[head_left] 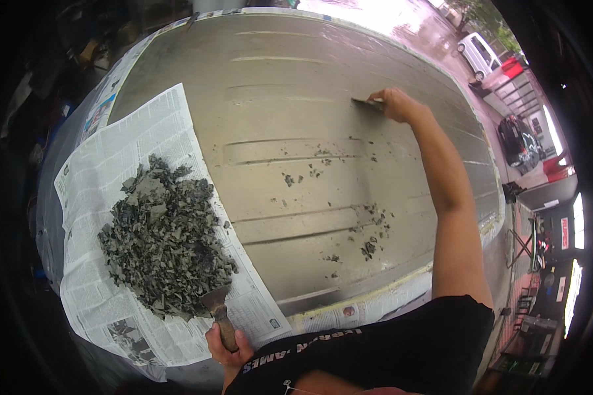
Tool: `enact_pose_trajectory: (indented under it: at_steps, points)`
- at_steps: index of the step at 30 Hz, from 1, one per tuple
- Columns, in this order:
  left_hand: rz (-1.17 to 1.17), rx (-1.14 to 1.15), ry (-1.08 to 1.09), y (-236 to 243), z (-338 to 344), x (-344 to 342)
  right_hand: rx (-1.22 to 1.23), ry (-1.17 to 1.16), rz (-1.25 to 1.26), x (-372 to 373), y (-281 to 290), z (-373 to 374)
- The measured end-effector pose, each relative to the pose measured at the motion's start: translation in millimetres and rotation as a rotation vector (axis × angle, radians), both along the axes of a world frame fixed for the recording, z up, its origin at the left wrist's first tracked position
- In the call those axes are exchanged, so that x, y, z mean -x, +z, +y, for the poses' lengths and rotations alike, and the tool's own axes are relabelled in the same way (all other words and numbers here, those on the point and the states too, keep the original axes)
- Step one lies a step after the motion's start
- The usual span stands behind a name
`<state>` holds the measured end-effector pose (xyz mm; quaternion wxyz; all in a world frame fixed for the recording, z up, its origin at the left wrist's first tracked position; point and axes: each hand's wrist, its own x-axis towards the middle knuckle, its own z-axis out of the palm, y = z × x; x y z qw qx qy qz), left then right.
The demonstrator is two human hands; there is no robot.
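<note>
head view shows the person's left hand (230,355) at the lower edge, its fingers wrapped around the worn wooden handle of a broad-bladed metal scraper (225,327). the scraper's blade points away from the body and meets the near right edge of a large heap of dull grey-green, brittle-looking flakes (165,243). that heap lies on a wide, creased sheet of black-and-white printed newspaper (85,191), which covers the left part of a big, greyish-beige metal panel with long raised ribs (283,118). well apart, toward the far right of the panel, the right hand (400,105) is at the end of an outstretched bare arm, closed on a thin, dark, flat blade (369,105), with a finger laid along its top; the blade is at the panel's surface, though its exact contact is too small to tell. between the two hands, loose dark crumbs (370,247) lie scattered over the ribs, thickest toward the near side. taped strips of printed paper (369,309) line the panel's near edge. the person wears a black short-sleeved shirt (389,342). beyond, at the upper right, stand a white van (479,54) and a dark car (522,143).
</note>
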<state>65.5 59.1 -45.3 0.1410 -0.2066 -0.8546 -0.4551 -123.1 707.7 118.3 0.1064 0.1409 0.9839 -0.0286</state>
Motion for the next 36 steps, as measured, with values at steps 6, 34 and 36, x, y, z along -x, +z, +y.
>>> enact_pose_trajectory:
  at_steps: [6, 34, 36]
  points:
    - [0.101, -0.095, -0.002, 2, 10, 13, -0.081, 0.050, -0.011, -121, -2, -65]
    - [-0.042, 0.050, -0.046, -2, -8, 2, -0.089, -0.247, 0.159, -111, -24, 107]
    - [-0.067, 0.047, -0.036, -5, -10, -3, -0.001, -0.201, 0.073, -106, -7, 68]
